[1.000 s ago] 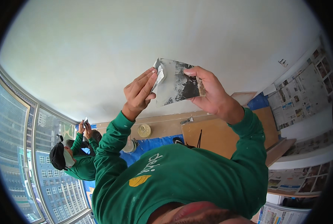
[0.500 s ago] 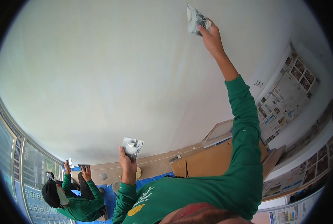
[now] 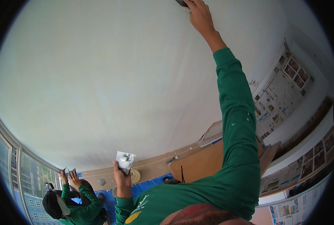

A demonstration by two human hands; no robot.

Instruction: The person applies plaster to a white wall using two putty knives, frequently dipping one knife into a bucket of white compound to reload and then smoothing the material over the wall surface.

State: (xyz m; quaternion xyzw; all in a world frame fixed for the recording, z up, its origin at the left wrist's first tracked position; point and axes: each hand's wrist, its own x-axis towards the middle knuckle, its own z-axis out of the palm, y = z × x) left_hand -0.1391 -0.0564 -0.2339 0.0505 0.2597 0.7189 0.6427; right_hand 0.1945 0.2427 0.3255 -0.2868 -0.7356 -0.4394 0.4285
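High on the pale wall (image 3: pixel 107 75), my right hand (image 3: pixel 201 20) grips a dark flat scraper blade (image 3: pixel 182 3), partly cut off at the top edge of the view. The blade is against or very near the wall; I cannot tell exactly which. Lower down, left of centre, my left hand (image 3: pixel 122 179) holds a square metal plate (image 3: pixel 125 160) upright, smeared white and carrying a lump of white paste.
A crouching co-worker (image 3: pixel 75 210) holds similar plates at lower left, beside windows (image 3: pixel 2 150). Below the wall lie a round lidded tub (image 3: pixel 134 176), blue sheeting (image 3: pixel 152 181) and a large brown board (image 3: pixel 195 167). Newspapers (image 3: pixel 275 99) cover surfaces at the right.
My hands separated from working the two plates together; my right hand rose high on the wall and has moved further up and slightly left, while my left hand has dropped lower.
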